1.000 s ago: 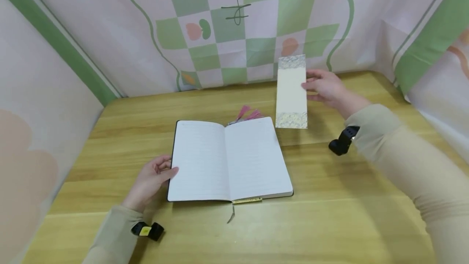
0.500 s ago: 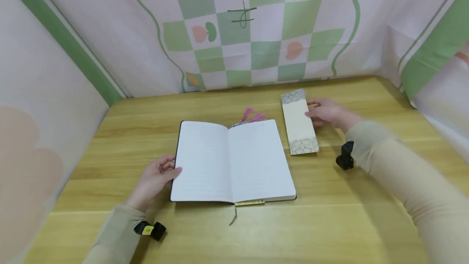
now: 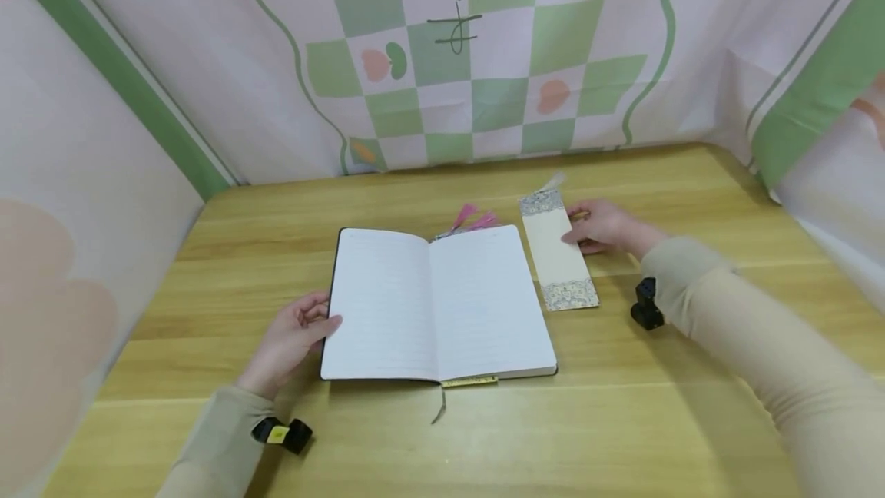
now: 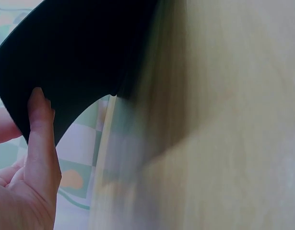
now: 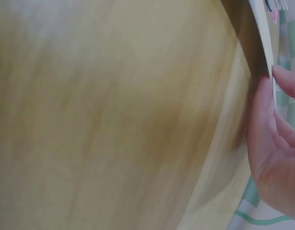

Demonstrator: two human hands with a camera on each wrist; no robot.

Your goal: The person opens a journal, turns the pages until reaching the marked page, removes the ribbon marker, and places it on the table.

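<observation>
An open notebook (image 3: 383, 306) with faintly lined white pages lies on the table. My left hand (image 3: 290, 340) pinches the left edge of its cover; in the left wrist view the dark cover (image 4: 85, 52) is tilted up off the table. My right hand (image 3: 601, 226) pinches the right long edge of a cream bookmark (image 3: 553, 248) with blue-grey patterned ends and a pale ribbon at its top. The bookmark is just right of the notebook. In the right wrist view its card (image 5: 263, 33) is seen nearly edge-on between thumb and fingers.
Pink tassels (image 3: 477, 217) stick out behind the notebook's top edge. A yellow ruler-like strip (image 3: 470, 382) and a thin grey ribbon (image 3: 439, 409) show at its bottom edge. A patterned cloth (image 3: 442, 98) hangs behind the wooden table (image 3: 484, 452).
My right hand has brought the bookmark down from near the back cloth, toward the table beside the notebook, and the bookmark has tilted slightly. My left hand keeps its hold on the notebook.
</observation>
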